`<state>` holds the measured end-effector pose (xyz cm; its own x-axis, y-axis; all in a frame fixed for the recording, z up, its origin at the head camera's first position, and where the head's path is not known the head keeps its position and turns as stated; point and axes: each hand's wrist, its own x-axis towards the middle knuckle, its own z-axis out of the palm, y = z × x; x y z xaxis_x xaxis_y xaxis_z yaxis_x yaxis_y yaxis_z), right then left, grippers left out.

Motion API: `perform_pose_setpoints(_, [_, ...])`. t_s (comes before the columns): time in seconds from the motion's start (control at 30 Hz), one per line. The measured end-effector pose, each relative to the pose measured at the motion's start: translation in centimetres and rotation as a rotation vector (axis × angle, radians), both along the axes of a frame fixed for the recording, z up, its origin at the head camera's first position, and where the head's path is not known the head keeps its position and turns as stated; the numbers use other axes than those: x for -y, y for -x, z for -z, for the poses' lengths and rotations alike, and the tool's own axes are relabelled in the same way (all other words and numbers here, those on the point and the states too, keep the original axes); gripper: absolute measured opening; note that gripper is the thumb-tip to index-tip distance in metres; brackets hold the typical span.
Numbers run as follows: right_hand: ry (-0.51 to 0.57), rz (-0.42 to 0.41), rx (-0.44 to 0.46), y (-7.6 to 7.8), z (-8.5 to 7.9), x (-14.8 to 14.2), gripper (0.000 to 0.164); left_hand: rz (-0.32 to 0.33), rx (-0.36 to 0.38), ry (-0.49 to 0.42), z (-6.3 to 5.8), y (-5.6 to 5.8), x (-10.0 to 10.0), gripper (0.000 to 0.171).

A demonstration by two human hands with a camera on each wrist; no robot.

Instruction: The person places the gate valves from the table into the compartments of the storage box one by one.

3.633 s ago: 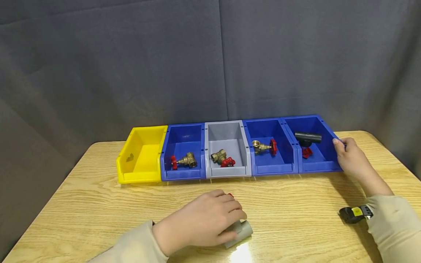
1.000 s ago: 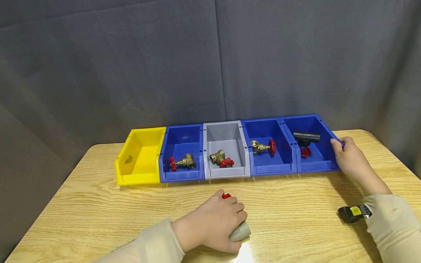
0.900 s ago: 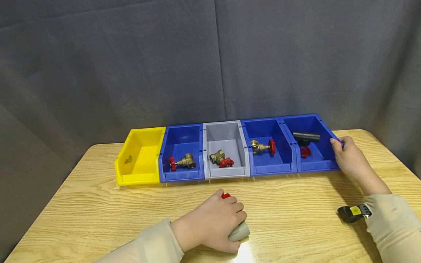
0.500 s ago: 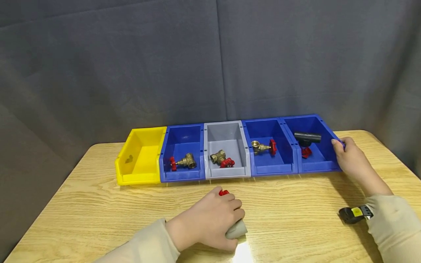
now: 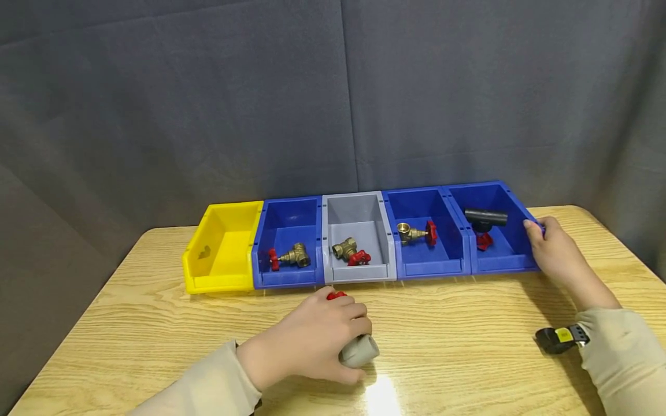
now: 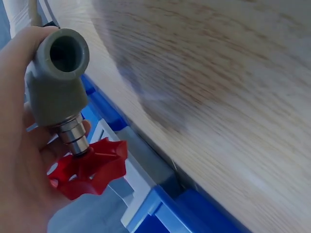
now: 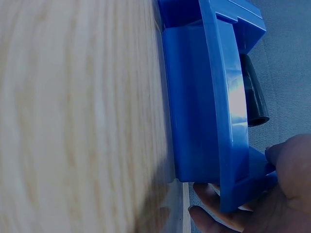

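My left hand (image 5: 317,335) grips a grey plastic stop valve (image 6: 56,90) with a metal neck and a red handwheel (image 6: 92,167). It is held over the table in front of the grey bin (image 5: 359,271), and the fingers cover most of its body in the head view. My right hand (image 5: 559,257) holds the side wall of the rightmost blue bin (image 7: 199,107), thumb on the rim and fingers outside. In that bin lies a black valve (image 5: 485,218) with a red handwheel (image 5: 484,241).
Left of it, a blue bin (image 5: 429,267) holds a brass valve (image 5: 411,232). The grey bin holds another brass valve (image 5: 346,248), and the left blue bin (image 5: 288,279) a third (image 5: 295,255). A yellow bin (image 5: 224,282) ends the row. A dark curtain (image 5: 333,104) hangs behind.
The left hand took hold of the grey valve, then moved left and slightly away with it, turning it. The right hand has stayed on the bin wall.
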<state>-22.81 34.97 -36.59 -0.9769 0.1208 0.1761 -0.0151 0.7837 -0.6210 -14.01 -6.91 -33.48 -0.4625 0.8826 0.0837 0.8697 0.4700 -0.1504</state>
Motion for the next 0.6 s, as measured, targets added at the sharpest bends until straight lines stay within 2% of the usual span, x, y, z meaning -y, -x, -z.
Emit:
perform_pose_setpoints(0.13, [0.006, 0.000, 0.005, 0.0, 0.0, 0.0, 0.055, -0.008, 0.013, -0.056, -0.3, 0.1, 0.6, 0.045])
perform_pose_setpoints(0.37, [0.007, 0.002, 0.010, -0.1, 0.0, 0.0, 0.055, -0.025, -0.020, -0.114, -0.7, 0.6, 2.2, 0.044])
perform_pose_setpoints(0.6, [0.012, 0.008, 0.032, 0.0, -0.1, 0.0, 0.058, -0.095, -0.028, -0.145, -1.3, 1.2, 4.4, 0.045])
